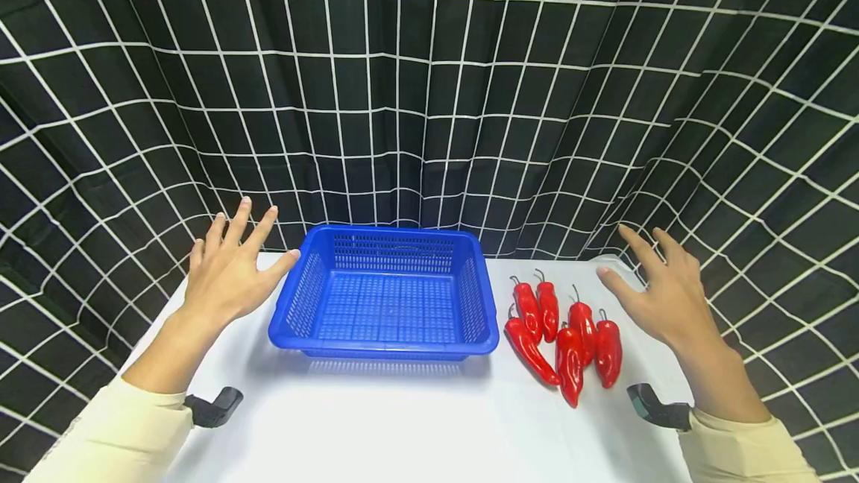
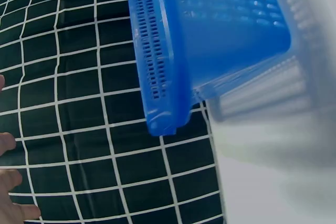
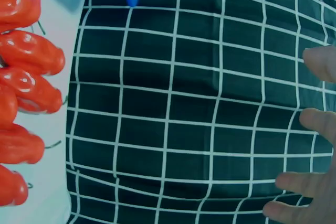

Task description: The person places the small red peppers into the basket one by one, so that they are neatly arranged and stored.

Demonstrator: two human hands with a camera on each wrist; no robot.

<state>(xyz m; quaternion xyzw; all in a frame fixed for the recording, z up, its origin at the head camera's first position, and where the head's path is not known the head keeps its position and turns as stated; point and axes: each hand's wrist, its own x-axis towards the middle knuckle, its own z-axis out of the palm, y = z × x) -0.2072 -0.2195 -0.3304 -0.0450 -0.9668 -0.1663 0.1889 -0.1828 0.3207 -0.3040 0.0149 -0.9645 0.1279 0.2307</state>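
Note:
A blue plastic basket [image 1: 384, 352] with slotted walls stands on the white table, with nothing inside it. My left hand [image 1: 224, 278] hovers at its left side, fingers spread and holding nothing; the thumb tip appears close to the rim, though I cannot tell whether it touches. Several red peppers [image 1: 570, 365] with thin dark stems lie in a loose group right of the basket. Beyond them, my right hand [image 1: 664, 297] is raised with fingers apart and nothing in its grasp. The right wrist view shows the peppers [image 3: 31, 51] at left and my fingers [image 3: 317, 121] at right.
A white cover [image 1: 376, 423] lies over the table. Black curtain with a white grid [image 1: 416, 80] hangs behind the table and along both sides. Dark wrist mounts [image 1: 215, 407] stick out from both sleeves.

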